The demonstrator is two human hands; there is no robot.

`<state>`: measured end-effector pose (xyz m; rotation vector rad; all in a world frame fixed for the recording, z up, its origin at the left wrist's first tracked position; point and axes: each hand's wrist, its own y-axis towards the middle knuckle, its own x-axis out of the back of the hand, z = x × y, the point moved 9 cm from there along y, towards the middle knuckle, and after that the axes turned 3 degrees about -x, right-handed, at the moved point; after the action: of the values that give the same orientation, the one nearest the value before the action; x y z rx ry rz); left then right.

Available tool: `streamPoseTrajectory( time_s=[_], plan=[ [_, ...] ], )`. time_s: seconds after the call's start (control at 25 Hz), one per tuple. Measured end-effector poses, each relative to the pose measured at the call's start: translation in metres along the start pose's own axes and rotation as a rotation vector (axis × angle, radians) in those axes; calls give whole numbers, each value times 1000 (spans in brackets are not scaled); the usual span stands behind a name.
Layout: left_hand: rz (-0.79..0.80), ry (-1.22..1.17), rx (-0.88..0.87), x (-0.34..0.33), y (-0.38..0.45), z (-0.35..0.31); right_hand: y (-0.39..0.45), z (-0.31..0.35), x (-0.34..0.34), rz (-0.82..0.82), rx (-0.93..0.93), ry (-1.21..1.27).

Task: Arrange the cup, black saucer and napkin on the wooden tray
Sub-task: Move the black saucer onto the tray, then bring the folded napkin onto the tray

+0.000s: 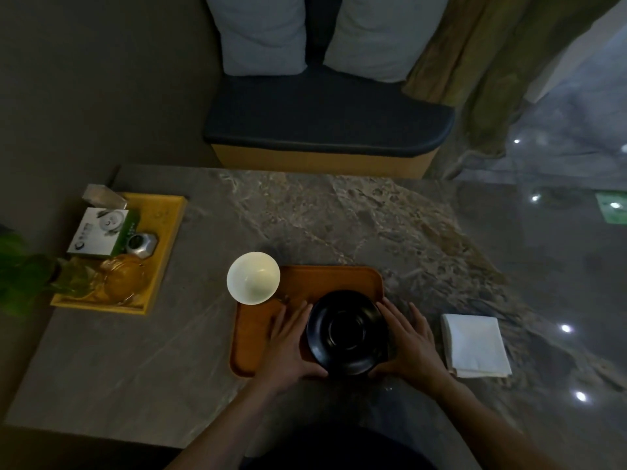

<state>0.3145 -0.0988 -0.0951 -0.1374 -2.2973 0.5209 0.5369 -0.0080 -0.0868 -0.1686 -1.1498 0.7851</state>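
Observation:
A black saucer (346, 332) lies on the right half of the wooden tray (325, 279). My left hand (288, 340) cups its left edge and my right hand (412, 342) cups its right edge, both with fingers spread along the rim. A white cup (253, 278) stands at the tray's far left corner, overlapping its edge. A folded white napkin (475, 346) rests on the table to the right of the tray, apart from my right hand.
A yellow tray (169, 228) at the table's left holds a box, a small metal pot and a glass dish. Green leaves (20, 276) reach in from the far left. A cushioned bench (322, 130) stands beyond the stone table (339, 215).

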Motion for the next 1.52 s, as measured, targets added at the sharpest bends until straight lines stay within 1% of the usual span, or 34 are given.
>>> streamPoseTrajectory(
  time_s=[0.36,0.96,1.04,1.12,1.2,1.28,1.32,1.36,1.4,1.52],
  plan=[
    [18,49,32,4,13,0,15,-2,-4,-14,-13,-66],
    [67,85,56,5,12,-2,10,5,-4,-47,-56,-147],
    [48,109,62,8,6,-6,3,8,-3,-60,-61,-183],
    [22,75,106,8,-3,-8,-7,11,-3,-104,-66,-205],
    [-63,10,153,8,-18,-10,-22,13,2,-166,-59,-181],
    [-224,29,130,12,-33,-23,-38,12,20,-276,-19,-145],
    [-269,44,105,11,-37,-33,-45,9,32,-342,15,-131],
    [-279,40,77,6,-39,-45,-52,3,43,-400,40,-128],
    [-262,26,49,0,-36,-57,-58,-6,53,-410,44,-133],
    [-153,30,-44,-20,-16,-98,-66,-46,65,-304,-31,-168]
  ],
)
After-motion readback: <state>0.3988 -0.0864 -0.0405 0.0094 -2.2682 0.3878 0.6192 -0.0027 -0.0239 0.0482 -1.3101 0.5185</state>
